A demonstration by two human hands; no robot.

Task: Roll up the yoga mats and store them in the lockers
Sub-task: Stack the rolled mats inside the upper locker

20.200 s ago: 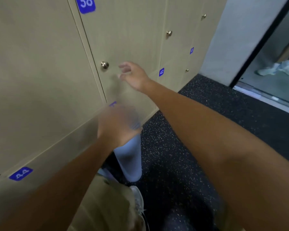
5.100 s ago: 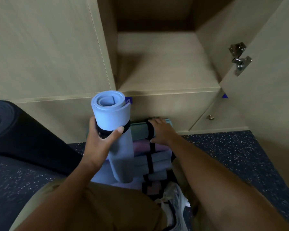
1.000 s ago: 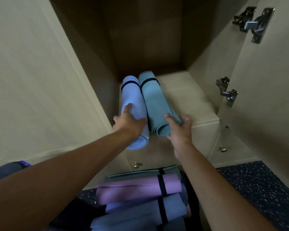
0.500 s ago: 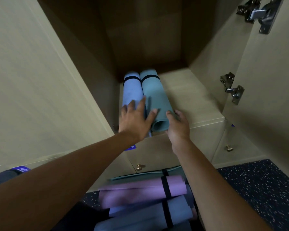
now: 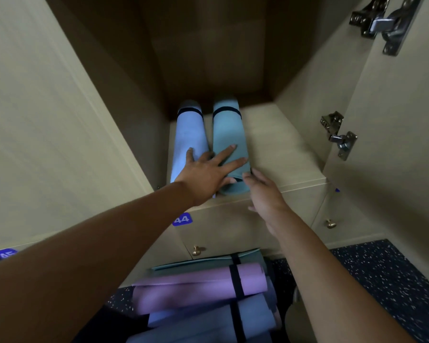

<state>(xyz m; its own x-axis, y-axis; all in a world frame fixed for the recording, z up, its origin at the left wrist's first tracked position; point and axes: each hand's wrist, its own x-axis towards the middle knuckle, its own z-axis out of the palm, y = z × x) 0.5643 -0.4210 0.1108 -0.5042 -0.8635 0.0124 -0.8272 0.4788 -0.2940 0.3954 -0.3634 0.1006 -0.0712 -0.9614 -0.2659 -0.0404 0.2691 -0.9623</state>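
Left hand (image 5: 209, 173) lies flat, fingers spread, across light-blue mat (image 5: 188, 142) and teal mat (image 5: 229, 139), both along locker shelf's (image 5: 282, 149) left edge, long axes running front-to-back. Right hand (image 5: 265, 191), fingers relaxed, touches teal mat's near end; remaining rolls (image 5: 198, 285) lie below both hands.

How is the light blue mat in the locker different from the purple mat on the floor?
The light blue mat lies inside the locker, pointing inward; the purple mat lies crosswise on the floor pile. The left hand touches the blue one; nothing touches the purple. Both are rolled, with black straps.

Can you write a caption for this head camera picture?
Left hand presses two rolled mats, light blue and teal, inside an open locker.
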